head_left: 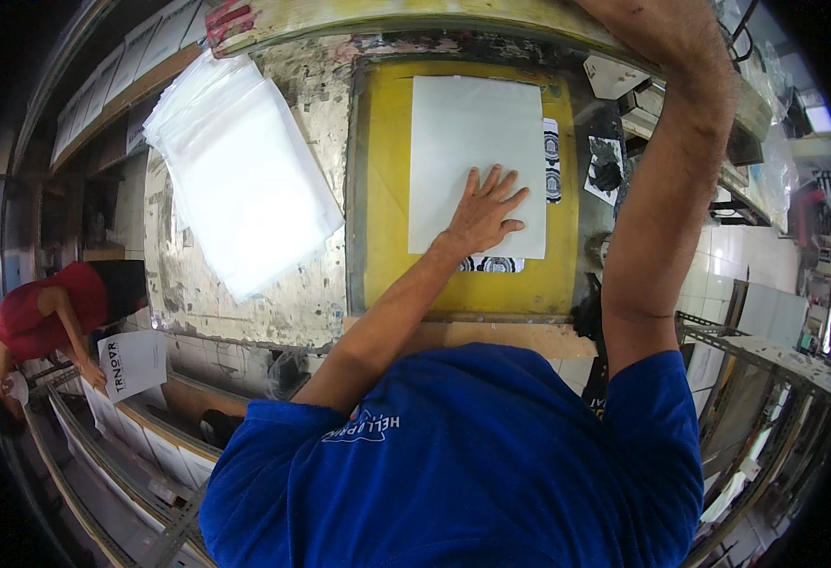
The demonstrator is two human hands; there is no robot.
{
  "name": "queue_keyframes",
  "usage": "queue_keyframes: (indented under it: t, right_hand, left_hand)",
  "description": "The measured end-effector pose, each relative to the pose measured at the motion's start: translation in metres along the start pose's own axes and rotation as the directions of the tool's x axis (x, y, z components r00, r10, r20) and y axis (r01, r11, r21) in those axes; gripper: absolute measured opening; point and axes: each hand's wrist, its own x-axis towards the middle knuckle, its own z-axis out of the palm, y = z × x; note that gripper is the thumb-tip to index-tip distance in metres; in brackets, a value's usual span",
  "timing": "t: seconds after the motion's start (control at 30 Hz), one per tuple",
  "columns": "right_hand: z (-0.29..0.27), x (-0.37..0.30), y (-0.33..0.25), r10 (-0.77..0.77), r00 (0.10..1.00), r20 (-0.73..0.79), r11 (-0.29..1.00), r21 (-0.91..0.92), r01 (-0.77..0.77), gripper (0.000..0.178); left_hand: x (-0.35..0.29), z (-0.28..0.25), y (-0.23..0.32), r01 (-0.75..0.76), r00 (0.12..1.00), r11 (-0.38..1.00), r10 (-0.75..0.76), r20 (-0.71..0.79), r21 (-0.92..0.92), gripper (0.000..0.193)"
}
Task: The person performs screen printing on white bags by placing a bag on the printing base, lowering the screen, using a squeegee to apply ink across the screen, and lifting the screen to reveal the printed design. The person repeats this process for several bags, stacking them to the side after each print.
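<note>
My left hand [487, 210] lies flat with its fingers spread on a white rectangular sheet [472, 123]. The sheet rests on a yellow board [387, 189] on the worktable. Black-and-white round emblems on a printed piece [553, 161] stick out past the sheet's right side and lower edge. My right arm reaches up to the far right, where my right hand [635, 17] is cut off by the top edge, close to a yellowish frame bar [482, 17]; its fingers do not show. Left of the board lies a fanned stack of thin white sheets or bags [245, 170].
A paint-stained tabletop [292, 317] bears the stack. To the right sit a white card with black smears [605, 170] and cluttered shelving [756, 350]. At the far left, a co-worker in a red shirt [51, 312] holds a printed white bag [136, 364] beside a metal rack [103, 464].
</note>
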Motion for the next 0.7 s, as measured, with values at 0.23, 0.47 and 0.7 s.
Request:
queue_keyframes:
  t: [0.23, 0.47, 0.7]
  right_hand:
    - [-0.002, 0.001, -0.001, 0.056, 0.998, 0.028, 0.998, 0.027, -0.057, 0.040]
    - [0.008, -0.036, -0.028, 0.064, 0.997, -0.040, 0.998, -0.013, -0.065, 0.047]
    - [0.075, -0.150, -0.052, 0.122, 0.992, -0.021, 0.955, -0.269, -0.123, 0.050]
  left_hand:
    - [-0.004, -0.011, 0.001, -0.034, 0.995, 0.999, 0.035, -0.090, 0.017, 0.065]
    - [-0.051, -0.140, 0.016, -0.225, 0.499, 0.796, -0.401, -0.768, -0.562, 0.093]
    - [-0.151, -0.168, 0.035, -0.192, 0.468, 0.333, -0.796, -0.384, -0.923, 0.107]
